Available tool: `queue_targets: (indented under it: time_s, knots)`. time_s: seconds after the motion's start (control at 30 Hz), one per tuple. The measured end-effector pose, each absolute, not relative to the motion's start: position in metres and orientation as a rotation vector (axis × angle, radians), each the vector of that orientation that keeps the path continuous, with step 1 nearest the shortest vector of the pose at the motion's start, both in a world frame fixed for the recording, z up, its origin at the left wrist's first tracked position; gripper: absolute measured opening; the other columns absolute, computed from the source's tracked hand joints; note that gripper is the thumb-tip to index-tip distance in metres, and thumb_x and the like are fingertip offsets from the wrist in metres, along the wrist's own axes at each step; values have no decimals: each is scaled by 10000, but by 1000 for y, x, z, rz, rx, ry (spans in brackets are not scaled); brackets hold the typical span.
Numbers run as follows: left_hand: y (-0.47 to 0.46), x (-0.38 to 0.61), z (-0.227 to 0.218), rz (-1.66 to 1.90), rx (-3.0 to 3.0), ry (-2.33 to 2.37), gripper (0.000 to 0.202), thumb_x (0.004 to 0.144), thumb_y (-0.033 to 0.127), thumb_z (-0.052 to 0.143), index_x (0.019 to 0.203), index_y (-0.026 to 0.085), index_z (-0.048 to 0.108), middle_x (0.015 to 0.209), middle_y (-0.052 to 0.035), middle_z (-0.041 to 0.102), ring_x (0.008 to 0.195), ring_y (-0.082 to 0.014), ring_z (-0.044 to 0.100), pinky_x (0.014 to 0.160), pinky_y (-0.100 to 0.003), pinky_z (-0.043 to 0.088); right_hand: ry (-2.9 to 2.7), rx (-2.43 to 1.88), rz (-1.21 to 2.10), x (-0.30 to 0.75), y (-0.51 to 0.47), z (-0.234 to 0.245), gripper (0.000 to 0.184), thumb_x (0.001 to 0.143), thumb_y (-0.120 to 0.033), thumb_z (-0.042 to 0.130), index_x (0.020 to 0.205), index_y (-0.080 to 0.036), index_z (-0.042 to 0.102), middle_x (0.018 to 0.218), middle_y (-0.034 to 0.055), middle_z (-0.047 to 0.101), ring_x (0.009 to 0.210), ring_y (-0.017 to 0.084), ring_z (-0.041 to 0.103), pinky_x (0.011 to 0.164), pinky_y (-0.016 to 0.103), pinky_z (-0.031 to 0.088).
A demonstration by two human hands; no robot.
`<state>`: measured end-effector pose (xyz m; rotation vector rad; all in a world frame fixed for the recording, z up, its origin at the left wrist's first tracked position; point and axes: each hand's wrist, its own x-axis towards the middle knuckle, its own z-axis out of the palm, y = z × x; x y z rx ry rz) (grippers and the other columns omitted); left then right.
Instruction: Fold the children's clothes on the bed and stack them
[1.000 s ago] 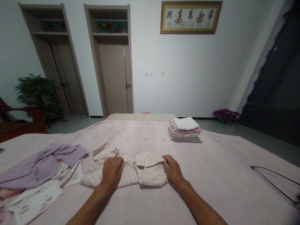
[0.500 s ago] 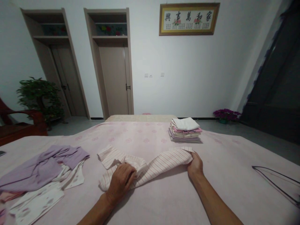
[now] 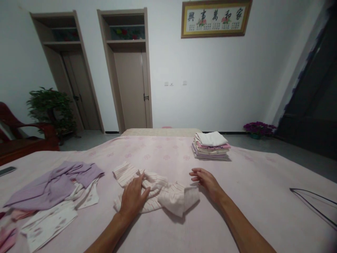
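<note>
A white garment with thin pinkish-brown stripes (image 3: 155, 184) lies bunched on the pink bedsheet in front of me. Across its left part rests my left hand (image 3: 133, 195), fingers stretched over the cloth and thumb held apart. My right hand (image 3: 207, 181) is just to the right of the garment, empty, with its fingers spread and pointing left. Near that hand, the garment's right end (image 3: 191, 198) is folded over and slightly raised. Its fabric under my left palm is hidden.
Folded clothes (image 3: 210, 146) stand stacked at the back right. On the left lie a crumpled lilac garment (image 3: 50, 186) and a spotted white one (image 3: 50, 225). A phone (image 3: 7, 171) is at the far left edge, a black wire hanger (image 3: 313, 203) at the right.
My right hand has let go of the garment's right end and moved slightly left. That end has dropped inward toward the middle. My left hand's fingers have loosened and spread.
</note>
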<state>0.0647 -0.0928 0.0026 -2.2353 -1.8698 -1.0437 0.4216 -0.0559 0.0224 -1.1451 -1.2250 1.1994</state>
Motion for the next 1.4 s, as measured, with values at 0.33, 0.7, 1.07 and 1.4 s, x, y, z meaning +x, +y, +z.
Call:
queue_targets:
  time_s: [0.33, 0.7, 1.07, 1.4]
  knots:
    - [-94, 67, 11, -1255, -2309, -1822, 247, 906, 209, 490, 1073, 248, 669, 1017, -44, 662, 982, -208, 643, 893, -348, 496, -2010, -1420, 608, 379, -63, 6, 375, 794, -396, 656, 1133, -250, 726, 1102, 72, 750, 958, 244, 682, 856, 351, 488]
    - [-99, 66, 25, -2013, -1994, -1728, 150, 906, 284, 507, 972, 213, 621, 949, -43, 632, 904, -196, 615, 842, -332, 517, -1507, -1274, 477, 400, -63, 68, 243, 797, -417, 637, 892, -206, 711, 891, 44, 726, 861, 229, 640, 783, 310, 476]
    - [-90, 62, 5, -1499, -2283, -2004, 323, 952, 386, 457, 1143, 214, 653, 1108, -69, 695, 992, -215, 655, 889, -357, 503, -1771, -1219, 1082, 403, -67, 83, 463, 841, -598, 595, 794, -155, 719, 772, 29, 686, 748, 181, 584, 686, 273, 468]
    - [-95, 68, 10, -1612, -2275, -1995, 284, 917, 428, 504, 771, 210, 612, 743, -4, 635, 743, -178, 586, 705, -282, 451, -1775, -1106, 1338, 381, -71, 76, 367, 721, -257, 579, 1035, -150, 734, 915, 21, 735, 780, 183, 627, 710, 268, 480]
